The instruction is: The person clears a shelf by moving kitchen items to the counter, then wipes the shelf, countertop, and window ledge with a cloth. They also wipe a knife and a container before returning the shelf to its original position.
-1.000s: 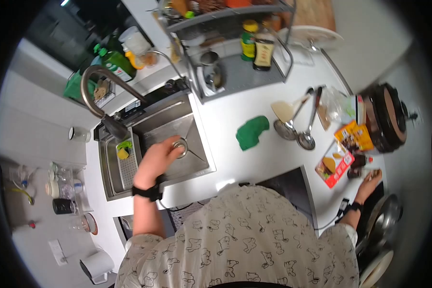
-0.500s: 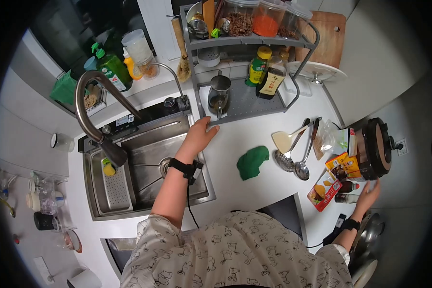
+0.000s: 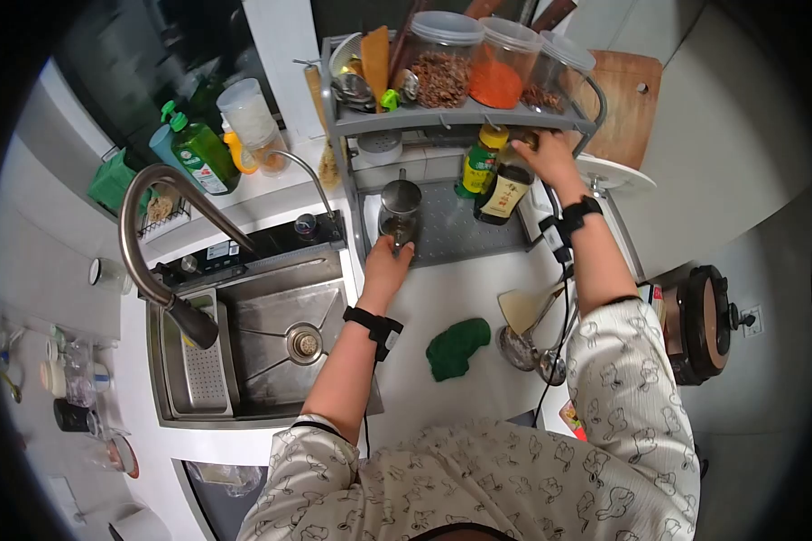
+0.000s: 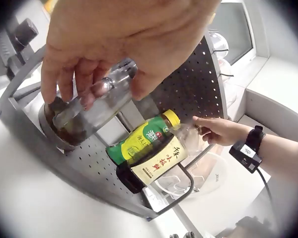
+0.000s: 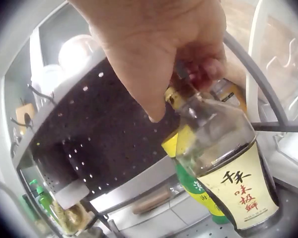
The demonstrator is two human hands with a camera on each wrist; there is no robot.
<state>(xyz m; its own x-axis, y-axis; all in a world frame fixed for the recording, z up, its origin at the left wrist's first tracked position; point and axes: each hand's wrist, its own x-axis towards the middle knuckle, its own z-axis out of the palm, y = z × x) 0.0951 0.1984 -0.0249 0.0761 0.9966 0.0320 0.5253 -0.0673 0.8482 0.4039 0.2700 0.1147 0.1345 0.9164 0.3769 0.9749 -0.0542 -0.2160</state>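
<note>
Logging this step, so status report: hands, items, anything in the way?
Left hand gripping glass jug by handle. Right hand gripping sauce bottle near top. Both at lower shelf. Yellow-capped bottle close beside sauce bottle.

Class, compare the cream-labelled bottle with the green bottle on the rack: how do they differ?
1. The cream-labelled bottle has clear upper walls with dark liquid below; the green bottle looks green and yellow.
2. The right hand is at the neck of the cream-labelled bottle; no hand is on the green bottle.
3. In the right wrist view, the cream-labelled bottle partly covers the green bottle.
Shared: both carry printed characters.
</note>
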